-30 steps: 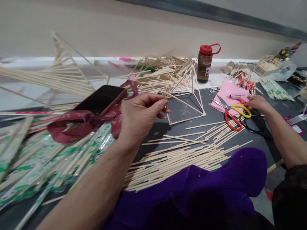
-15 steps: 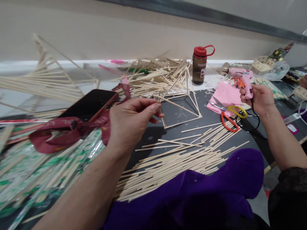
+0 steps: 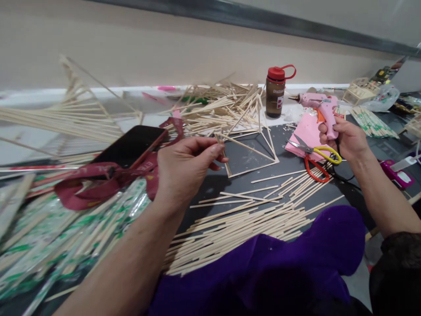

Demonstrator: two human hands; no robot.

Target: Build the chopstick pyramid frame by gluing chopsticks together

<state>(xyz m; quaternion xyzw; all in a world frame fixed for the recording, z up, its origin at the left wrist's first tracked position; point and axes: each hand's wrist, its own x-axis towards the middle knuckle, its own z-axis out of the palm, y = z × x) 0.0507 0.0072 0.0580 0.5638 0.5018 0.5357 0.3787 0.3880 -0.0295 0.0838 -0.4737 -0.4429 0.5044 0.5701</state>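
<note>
Stick frame (image 3: 250,148) partly joined; loose sticks (image 3: 243,221) not yet added.
Frame stood toward the far edge of the surface (image 3: 213,182), its upper corner pinched by the left hand's (image 3: 187,162) thumb and forefinger; several joints appeared made. Glue gun (image 3: 317,102) was gripped in the right hand's (image 3: 350,138) curled fingers, nozzle clear of the frame.

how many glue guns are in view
1: the pink glue gun, held in the right hand, right of the bottle in the picture. Others could be hidden among the clutter.
</note>
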